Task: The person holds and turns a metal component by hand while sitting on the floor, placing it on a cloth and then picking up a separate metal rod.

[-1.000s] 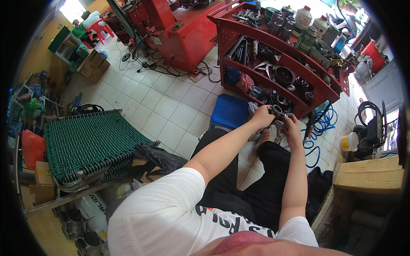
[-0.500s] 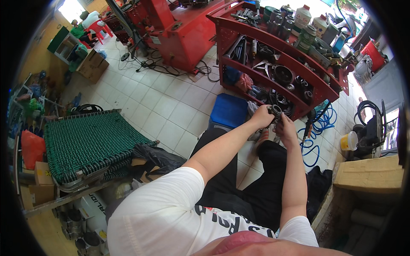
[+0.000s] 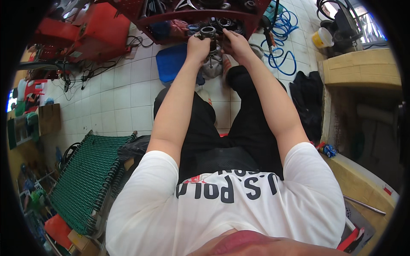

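Out in front of me, near the red tool cart, my left hand (image 3: 199, 49) is closed round a dark metal part with a ring-shaped top (image 3: 208, 31). A narrow piece of it hangs down below the fingers. Just to its right is my right hand (image 3: 237, 46), its fingers bent together with the index finger reaching toward the part. Something thin and dark may be between those fingers, but it is too small to make out. Behind both hands is the lower shelf of the red cart (image 3: 188, 16), holding more round dark metal parts (image 3: 226, 22).
A blue-lidded box (image 3: 168, 64) stands left of my hands. Coiled blue hose (image 3: 282, 59) lies on the right. Black cloth (image 3: 306, 96) lies by the wall. Beside me on the left is a green woven folding bed (image 3: 87, 179); farther off, a red machine (image 3: 100, 32) with cables.
The view has swung to the right and downward, so the cart now sits at the top edge. My left hand still grips the metal part, with the right hand close beside it.
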`<state>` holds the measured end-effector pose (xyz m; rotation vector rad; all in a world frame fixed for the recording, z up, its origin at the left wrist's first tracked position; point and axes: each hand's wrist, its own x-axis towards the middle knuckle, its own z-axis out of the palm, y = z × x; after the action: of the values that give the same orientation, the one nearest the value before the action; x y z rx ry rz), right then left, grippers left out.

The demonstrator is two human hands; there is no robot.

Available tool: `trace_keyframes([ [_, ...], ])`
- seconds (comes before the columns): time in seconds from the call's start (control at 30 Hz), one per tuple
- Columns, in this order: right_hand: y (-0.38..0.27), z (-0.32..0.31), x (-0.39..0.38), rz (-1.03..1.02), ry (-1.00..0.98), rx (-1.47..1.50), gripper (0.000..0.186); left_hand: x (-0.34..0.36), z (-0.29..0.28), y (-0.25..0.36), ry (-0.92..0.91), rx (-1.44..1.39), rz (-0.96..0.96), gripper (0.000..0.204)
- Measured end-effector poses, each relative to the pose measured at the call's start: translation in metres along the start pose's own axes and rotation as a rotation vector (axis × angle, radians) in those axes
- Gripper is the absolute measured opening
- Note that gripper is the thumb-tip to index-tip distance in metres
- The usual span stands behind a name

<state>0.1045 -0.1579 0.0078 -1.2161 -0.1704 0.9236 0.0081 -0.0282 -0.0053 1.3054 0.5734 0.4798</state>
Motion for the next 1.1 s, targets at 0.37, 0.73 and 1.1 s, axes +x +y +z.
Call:
trace_keyframes([
  [0.37, -0.015, -0.029, 0.013, -0.037, -0.019, 0.196, 0.026, 0.009, -0.009, -0.009, -0.033, -0.01, -0.032, 0.029],
  [0.73, -0.046, -0.068, 0.006, -0.142, 0.077, 0.346, 0.019, 0.004, -0.007, 0.004, 0.007, -0.109, -0.028, 0.024],
  [1.1, -0.059, -0.046, 0.0, -0.091, 0.072, 0.18, 0.028, 0.013, -0.021, 0.014, 0.147, -0.221, -0.001, 0.022],
])
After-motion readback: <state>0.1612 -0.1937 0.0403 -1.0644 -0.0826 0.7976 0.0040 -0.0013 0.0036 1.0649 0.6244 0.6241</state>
